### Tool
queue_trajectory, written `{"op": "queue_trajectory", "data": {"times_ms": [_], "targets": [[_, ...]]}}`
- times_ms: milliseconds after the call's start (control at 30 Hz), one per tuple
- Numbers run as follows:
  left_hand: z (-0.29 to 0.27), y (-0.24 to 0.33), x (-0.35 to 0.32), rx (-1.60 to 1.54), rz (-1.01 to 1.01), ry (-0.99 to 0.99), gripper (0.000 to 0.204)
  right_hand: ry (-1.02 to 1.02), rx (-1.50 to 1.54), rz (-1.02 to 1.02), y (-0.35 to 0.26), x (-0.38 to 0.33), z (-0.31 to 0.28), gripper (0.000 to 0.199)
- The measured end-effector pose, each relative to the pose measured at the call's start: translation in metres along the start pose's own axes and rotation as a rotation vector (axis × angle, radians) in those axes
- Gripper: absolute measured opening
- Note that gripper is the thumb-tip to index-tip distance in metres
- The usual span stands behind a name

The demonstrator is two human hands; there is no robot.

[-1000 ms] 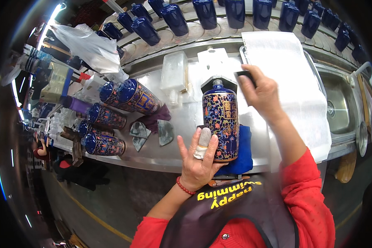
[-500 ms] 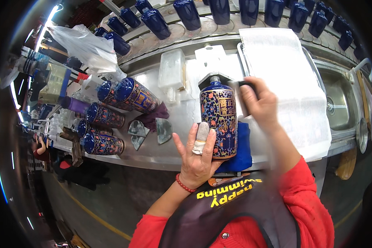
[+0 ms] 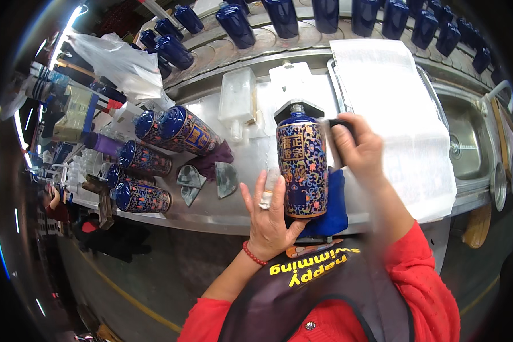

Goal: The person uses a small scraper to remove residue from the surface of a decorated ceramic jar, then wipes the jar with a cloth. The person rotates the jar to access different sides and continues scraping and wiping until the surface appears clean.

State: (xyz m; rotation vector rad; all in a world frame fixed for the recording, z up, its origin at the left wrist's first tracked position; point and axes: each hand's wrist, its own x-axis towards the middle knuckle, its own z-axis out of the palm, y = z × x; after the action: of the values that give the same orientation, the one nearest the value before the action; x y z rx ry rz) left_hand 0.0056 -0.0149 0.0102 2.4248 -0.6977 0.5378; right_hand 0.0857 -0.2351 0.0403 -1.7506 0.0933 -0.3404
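A patterned dark-blue bottle [image 3: 303, 188] lies on the metal worktop, its neck pointing away from me and resting at a notched metal holder [image 3: 308, 106]. My left hand [image 3: 271, 228] is against the bottle's left side with its fingers spread; a pale cover [image 3: 271, 185] wraps one finger. My right hand [image 3: 362, 151] is closed round the black handle of a flat scraper-like tool [image 3: 341, 123]. The tool runs along the bottle's right side, and its blade is smeared by motion. Under the bottle's right side shows a blue cloth [image 3: 337, 199].
Several decorated bottles [image 3: 188, 134] lie at the left beside a purple cloth [image 3: 222, 157] and dark green sheet pieces [image 3: 226, 180]. A clear block-shaped container [image 3: 237, 94] lies behind. White paper [image 3: 387, 125] covers the right side, next to a sink [image 3: 470, 139]. Plain blue bottles [image 3: 326, 17] line a conveyor.
The bottle has rolled a little, its gold-lettered panel turning to the left. My left fingers have shifted on its side. The bottles on the conveyor have moved along.
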Motion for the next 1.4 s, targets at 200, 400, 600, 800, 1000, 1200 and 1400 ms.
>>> {"op": "queue_trajectory", "data": {"times_ms": [200, 400, 600, 800, 1000, 1200, 1400], "targets": [[0.000, 0.002, 0.001, 0.019, 0.020, -0.032, 0.089, -0.108, -0.132, -0.447, -0.011, 0.005, 0.004, 0.022], [0.002, -0.001, -0.001, 0.010, 0.037, -0.021, 0.092, -0.246, -0.032, -0.507, -0.023, 0.017, 0.004, 0.024], [0.009, -0.009, -0.006, -0.069, 0.012, -0.007, 0.091, -0.035, 0.036, -0.230, -0.021, 0.017, -0.002, 0.021], [-0.001, -0.027, -0.007, -0.272, 0.027, -0.159, 0.107, 0.071, -0.009, -0.225, 0.000, 0.004, -0.013, 0.019], [-0.005, -0.043, 0.049, -0.363, 0.066, -0.200, 0.111, -0.087, 0.071, -0.162, 0.013, -0.014, -0.014, 0.020], [-0.014, -0.038, 0.096, -0.052, 0.305, -0.237, 0.078, -0.068, 0.061, -0.148, 0.018, -0.015, -0.012, 0.021], [-0.026, -0.007, 0.068, -0.008, 0.494, -0.259, 0.065, -0.142, -0.048, -0.077, 0.004, -0.012, -0.029, 0.022]]}}
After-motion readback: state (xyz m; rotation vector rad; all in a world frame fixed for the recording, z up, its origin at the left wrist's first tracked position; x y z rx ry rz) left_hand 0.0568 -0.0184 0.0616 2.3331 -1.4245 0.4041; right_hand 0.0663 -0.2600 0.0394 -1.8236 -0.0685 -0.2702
